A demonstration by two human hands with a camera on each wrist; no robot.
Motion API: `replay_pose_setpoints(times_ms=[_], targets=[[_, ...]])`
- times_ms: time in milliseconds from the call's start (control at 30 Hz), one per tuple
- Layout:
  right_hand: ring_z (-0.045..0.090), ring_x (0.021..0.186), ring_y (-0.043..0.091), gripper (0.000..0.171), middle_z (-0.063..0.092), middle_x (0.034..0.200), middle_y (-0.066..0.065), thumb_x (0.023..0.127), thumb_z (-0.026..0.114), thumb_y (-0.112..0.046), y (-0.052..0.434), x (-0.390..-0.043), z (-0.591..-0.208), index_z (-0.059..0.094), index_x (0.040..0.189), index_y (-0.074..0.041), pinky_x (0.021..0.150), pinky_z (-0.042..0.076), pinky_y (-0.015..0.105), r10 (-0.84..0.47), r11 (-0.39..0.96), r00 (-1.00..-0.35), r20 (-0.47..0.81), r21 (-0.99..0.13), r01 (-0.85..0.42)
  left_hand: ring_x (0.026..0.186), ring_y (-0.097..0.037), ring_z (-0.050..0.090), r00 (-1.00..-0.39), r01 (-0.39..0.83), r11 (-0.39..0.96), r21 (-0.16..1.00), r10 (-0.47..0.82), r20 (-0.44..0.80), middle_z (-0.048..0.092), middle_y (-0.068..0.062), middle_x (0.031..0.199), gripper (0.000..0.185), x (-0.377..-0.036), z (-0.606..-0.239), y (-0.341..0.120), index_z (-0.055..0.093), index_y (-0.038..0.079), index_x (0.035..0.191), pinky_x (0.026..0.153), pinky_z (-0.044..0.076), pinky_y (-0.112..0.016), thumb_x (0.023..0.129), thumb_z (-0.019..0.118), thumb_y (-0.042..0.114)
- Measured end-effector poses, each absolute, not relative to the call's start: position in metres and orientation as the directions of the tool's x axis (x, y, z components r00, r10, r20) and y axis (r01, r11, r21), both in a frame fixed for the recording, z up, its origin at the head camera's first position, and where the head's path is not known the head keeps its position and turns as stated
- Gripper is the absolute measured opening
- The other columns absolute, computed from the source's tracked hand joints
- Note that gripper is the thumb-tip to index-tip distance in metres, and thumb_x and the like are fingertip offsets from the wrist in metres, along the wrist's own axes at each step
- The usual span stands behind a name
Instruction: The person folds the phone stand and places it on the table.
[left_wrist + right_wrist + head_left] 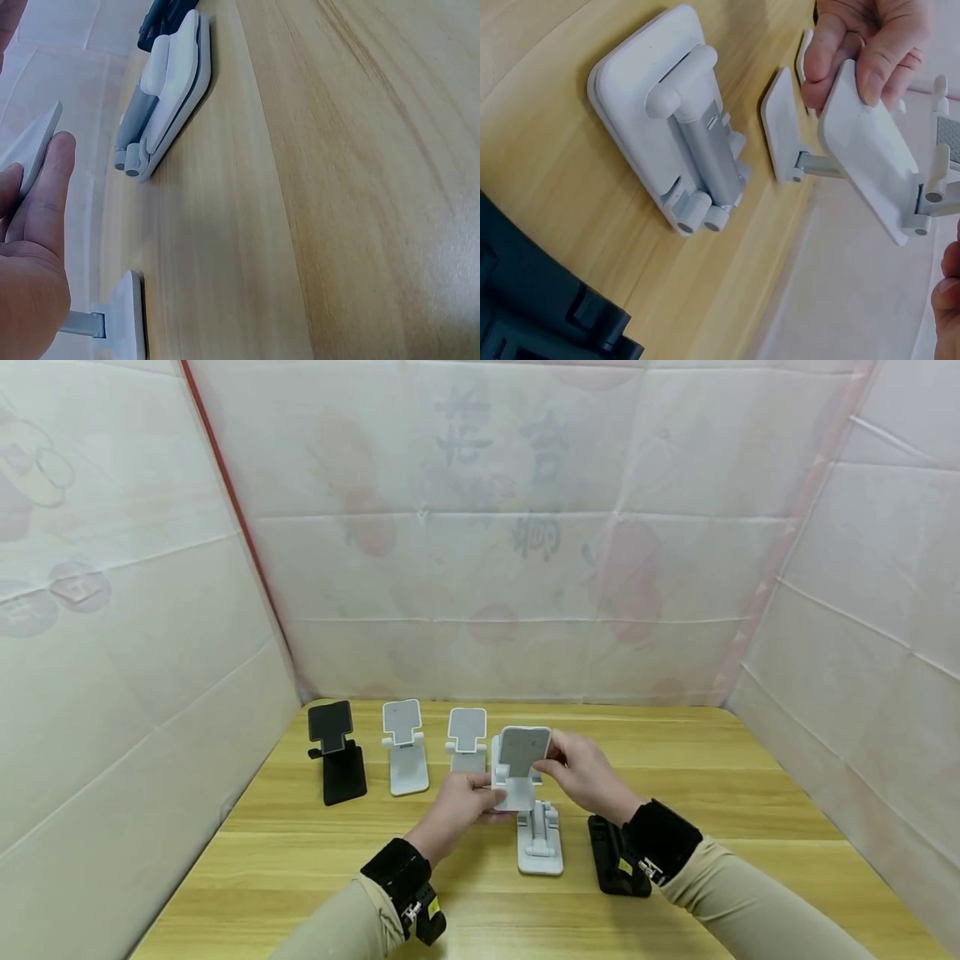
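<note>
Above the bench (675, 760), a white stand (520, 768) lifted clear, left hand (461, 806) pinching its base, right hand (588, 777) gripping the plate edge, apparently to work the hinge. Behind, three opened stands (405, 752) in a row; below, one folded white stand (538, 839).

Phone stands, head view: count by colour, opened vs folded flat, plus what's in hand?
White stand, opened, on table: 2
Black stand, opened, on table: 1
White stand, held by left hand and right hand: 1
White stand, folded flat: 1
Black stand, folded flat: 1
Total: 6
</note>
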State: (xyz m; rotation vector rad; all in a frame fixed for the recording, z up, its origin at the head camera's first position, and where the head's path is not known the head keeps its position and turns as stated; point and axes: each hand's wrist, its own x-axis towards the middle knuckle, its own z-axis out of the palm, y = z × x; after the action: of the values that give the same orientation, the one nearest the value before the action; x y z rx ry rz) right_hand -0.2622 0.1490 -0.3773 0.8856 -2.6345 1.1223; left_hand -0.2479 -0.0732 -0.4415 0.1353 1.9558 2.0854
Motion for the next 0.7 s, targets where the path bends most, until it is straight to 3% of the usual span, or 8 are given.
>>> replay_pose_setpoints(times_ms=[233,500,700], targets=[[0.047,0.066,0.005,0.018,0.06,0.084,-0.004,0.094,0.071,-0.003,0.149,-0.263,-0.381,0.066,0.111,-0.007,0.056,0.041,0.024,-0.476,0.546,-0.769,0.427,-0.542,-0.639,0.098,-0.033,0.075,-0.958,-0.136,-0.072,0.988,0.264,-0.113,0.068,-0.025,0.119,0.033,-0.248,-0.442,-0.071,0.061,-0.014,0.13,0.085,0.064,-0.037,0.099,0.06,-0.002],[0.048,0.07,0.007,0.015,0.06,0.088,-0.001,0.093,0.073,-0.001,0.147,-0.262,-0.384,0.064,0.103,-0.007,0.058,0.043,0.024,-0.471,0.579,-0.734,0.489,-0.456,-0.676,0.103,-0.036,0.073,-0.955,-0.134,-0.058,0.989,0.273,-0.114,0.069,-0.026,0.119,0.034,-0.246,-0.442,-0.072,0.062,-0.014,0.13,0.085,0.064,-0.036,0.099,0.063,0.001],[0.047,0.076,0.011,0.017,0.059,0.087,0.001,0.089,0.076,-0.001,0.149,-0.265,-0.389,0.063,0.099,-0.007,0.062,0.042,0.026,-0.51,0.584,-0.613,0.603,-0.281,-0.762,0.106,-0.034,0.072,-0.95,-0.128,-0.067,0.989,0.295,-0.103,0.067,-0.026,0.122,0.035,-0.246,-0.443,-0.071,0.061,-0.013,0.131,0.086,0.064,-0.036,0.099,0.062,0.001]])
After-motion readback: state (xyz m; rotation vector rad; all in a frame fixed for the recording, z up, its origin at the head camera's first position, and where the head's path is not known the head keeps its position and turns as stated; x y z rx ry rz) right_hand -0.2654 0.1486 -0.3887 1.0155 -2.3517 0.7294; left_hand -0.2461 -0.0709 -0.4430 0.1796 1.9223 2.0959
